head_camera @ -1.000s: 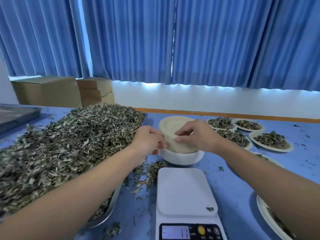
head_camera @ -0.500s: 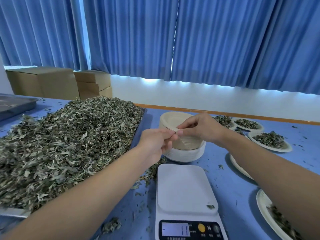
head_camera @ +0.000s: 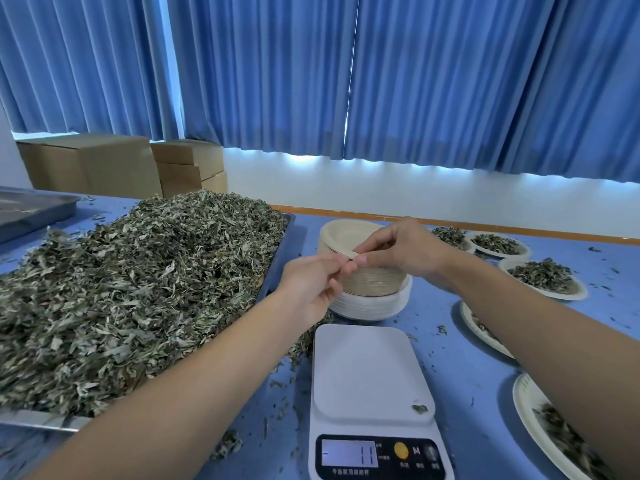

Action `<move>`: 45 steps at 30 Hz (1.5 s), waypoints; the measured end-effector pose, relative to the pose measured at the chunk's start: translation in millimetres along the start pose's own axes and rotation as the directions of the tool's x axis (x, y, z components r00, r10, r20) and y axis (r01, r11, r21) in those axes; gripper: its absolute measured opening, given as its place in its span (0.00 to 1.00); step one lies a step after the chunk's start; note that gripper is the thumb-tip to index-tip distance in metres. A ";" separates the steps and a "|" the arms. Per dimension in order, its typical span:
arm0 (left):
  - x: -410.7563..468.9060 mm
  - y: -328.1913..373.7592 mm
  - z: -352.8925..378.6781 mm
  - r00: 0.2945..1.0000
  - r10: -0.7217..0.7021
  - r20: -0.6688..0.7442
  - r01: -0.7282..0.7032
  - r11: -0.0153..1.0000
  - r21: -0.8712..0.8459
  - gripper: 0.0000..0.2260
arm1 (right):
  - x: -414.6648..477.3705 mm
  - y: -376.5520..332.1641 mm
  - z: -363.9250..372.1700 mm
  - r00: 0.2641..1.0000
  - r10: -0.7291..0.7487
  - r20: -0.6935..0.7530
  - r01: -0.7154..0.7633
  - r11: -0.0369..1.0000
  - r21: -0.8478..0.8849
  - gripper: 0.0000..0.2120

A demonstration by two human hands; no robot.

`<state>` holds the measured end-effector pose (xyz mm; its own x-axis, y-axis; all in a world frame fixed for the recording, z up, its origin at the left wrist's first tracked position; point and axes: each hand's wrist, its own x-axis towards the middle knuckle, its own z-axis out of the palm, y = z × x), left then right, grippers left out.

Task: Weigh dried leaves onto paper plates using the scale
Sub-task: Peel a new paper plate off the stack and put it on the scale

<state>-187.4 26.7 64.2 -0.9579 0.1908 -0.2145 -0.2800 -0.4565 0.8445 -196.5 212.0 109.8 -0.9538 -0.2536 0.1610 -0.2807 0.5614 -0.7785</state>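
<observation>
A stack of beige paper plates [head_camera: 375, 284] sits on a white stack [head_camera: 370, 304] behind the white scale [head_camera: 372, 372]. My left hand [head_camera: 311, 284] and my right hand [head_camera: 403, 249] both pinch the near rim of the top plate [head_camera: 341, 235], which tilts up off the stack. The scale platform holds only one leaf scrap, and its display [head_camera: 349, 453] is lit. A big heap of dried leaves [head_camera: 131, 282] fills a metal tray [head_camera: 38, 419] on the left.
Several filled paper plates [head_camera: 543, 278] lie on the blue table [head_camera: 460, 368] to the right, some under my right forearm. Loose leaf bits are scattered about. A second metal tray [head_camera: 31, 211] and cardboard boxes [head_camera: 114, 164] are at the far left, before blue curtains.
Both hands moved from gripping the side of the stack to pinching the top plate's near rim, and they have lifted that edge slightly. The view has tilted up a little.
</observation>
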 end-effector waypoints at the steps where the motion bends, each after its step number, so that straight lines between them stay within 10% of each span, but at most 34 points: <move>1: 0.2 -0.2 0.2 1.000 -0.002 0.000 0.002 1.000 0.000 0.04 | 0.3 -0.1 0.2 1.000 -0.001 -0.001 0.001 1.000 0.000 0.06; 17: -6.9 -5.3 3.7 0.975 0.175 -0.139 -0.174 0.984 0.020 0.03 | -7.4 -20.5 -12.4 0.973 -0.162 -0.162 0.162 0.987 -0.016 0.04; 23: -21.3 -6.8 14.4 0.943 0.332 0.030 -0.330 0.942 -0.051 0.06 | -18.6 -25.5 -3.0 0.972 -0.207 -0.108 0.199 0.976 -0.084 0.04; 45: -17.7 -12.1 7.6 0.959 0.259 0.112 -0.236 0.955 -0.180 0.04 | -14.9 -19.7 -1.1 0.980 -0.180 -0.087 0.180 0.984 -0.005 0.03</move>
<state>-166.6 35.4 61.5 -0.9844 0.1623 0.0675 -0.0524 -0.6377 0.7685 -176.9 205.6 123.4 -0.8934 -0.2807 0.3508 -0.4485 0.5102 -0.7339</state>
